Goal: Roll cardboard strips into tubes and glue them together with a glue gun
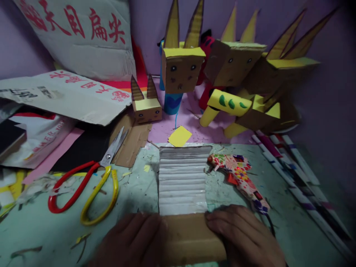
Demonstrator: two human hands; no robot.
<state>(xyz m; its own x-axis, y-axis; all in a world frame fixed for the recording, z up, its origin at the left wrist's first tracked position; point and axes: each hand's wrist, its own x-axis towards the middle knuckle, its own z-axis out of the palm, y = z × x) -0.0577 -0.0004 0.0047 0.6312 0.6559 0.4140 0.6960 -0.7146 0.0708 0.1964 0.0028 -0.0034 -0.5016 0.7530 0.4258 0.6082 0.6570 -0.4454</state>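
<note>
At bottom edge: left fingers point(139, 230), right fingers point(232, 224) clamped on folded cardboard point(191, 233), underside hidden.

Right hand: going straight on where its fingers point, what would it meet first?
The right hand would first meet the folded brown cardboard it touches, then probably the left hand; depth is unclear.

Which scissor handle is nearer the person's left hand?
The yellow handle: it lies close to the left hand, while the red handle sits farther to the left.
</note>
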